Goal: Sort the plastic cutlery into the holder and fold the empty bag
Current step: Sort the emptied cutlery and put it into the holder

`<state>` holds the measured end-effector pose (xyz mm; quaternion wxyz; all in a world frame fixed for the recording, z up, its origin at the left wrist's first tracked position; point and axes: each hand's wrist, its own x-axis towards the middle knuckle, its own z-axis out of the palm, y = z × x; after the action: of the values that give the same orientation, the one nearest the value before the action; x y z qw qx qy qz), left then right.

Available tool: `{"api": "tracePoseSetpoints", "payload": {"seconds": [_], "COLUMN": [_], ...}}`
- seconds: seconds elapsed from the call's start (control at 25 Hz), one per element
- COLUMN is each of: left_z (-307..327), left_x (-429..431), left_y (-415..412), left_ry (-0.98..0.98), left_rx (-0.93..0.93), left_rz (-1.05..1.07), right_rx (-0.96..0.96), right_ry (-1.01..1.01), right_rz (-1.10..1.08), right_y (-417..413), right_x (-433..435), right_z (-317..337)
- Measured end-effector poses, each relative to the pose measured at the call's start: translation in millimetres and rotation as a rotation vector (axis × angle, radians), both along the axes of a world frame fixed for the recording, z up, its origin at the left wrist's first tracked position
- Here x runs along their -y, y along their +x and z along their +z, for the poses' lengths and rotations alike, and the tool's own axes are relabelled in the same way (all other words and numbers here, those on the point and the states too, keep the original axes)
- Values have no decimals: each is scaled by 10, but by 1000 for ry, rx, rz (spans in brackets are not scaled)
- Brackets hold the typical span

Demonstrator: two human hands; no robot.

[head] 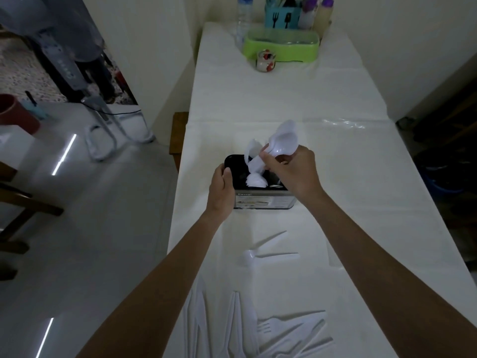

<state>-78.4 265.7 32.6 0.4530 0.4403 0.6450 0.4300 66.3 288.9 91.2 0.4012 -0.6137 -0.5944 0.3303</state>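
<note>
Head view: left hand (222, 187) fingers grip the holder (265, 202) at its 9 o'clock edge on the bench (335, 202). Right hand (296, 169) fingers hold spoons (281, 143) above it; cutlery (271, 329) lies at 6 o'clock.

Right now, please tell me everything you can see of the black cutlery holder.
The black cutlery holder stands upright on the white-covered table. It is a box with rounded corners and an open top, dark plastic by its look, with a grey printed label across its near side. Some white cutlery already stands inside. The left hand grips its left end, thumb over the rim. The right hand holds white spoons above the opening; whether they touch it is unclear.
</note>
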Motion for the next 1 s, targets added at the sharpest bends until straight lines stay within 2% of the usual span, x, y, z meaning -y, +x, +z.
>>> {"api": "tracePoseSetpoints", "payload": {"seconds": [0.24,0.36,0.6,0.72,0.8,0.92,1.0], "left_z": [-42,-71,-82,-75,-67,-66,-67], "left_x": [7,-3,-23,-11,-7,-8,-10], "left_y": [-8,-18,-19,-12,-11,-12,-17], "left_ry": [10,11,18,9,-2,1,-4], "left_rx": [12,22,42,40,35,59,62], "left_rz": [-5,-6,-5,-12,-12,-5,-6], "right_rx": [201,375,418,334,383,596,652], "right_ry": [54,-40,-151,5,147,103,56], "right_rz": [113,254,372,360,328,374,403], "right_y": [-29,-82,-32,0,17,36,30], "right_x": [-107,-89,-197,-142,-145,-189,-168], "right_z": [113,74,171,193,155,50,-6]}}
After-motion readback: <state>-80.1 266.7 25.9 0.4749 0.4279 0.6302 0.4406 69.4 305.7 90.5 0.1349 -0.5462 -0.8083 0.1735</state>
